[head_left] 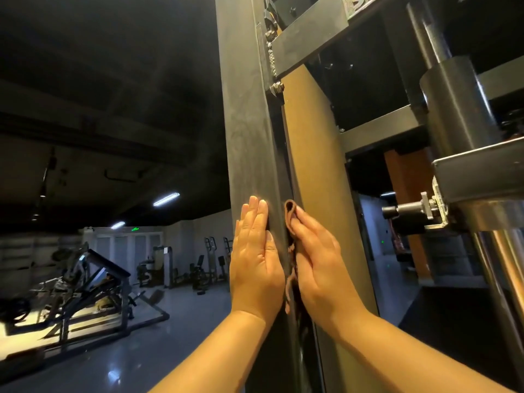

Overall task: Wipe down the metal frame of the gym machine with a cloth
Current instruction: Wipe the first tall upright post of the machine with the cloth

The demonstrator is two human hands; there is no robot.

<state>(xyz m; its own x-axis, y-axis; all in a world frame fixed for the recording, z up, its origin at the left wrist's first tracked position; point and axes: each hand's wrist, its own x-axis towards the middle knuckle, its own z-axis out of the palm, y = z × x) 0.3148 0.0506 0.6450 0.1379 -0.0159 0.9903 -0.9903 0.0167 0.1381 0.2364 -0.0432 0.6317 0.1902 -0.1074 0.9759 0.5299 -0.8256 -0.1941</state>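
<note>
- Left hand lies nearest, released, with its fingers straight and flat on the front face of the dark metal upright.
- Right hand, just beside it, grasps a brown cloth and presses it against the upright's right edge, next to a tan panel; the cloth's tail hangs below the palm.
- Higher on that edge hangs a chain; other gym machines stand well apart at left.
</note>
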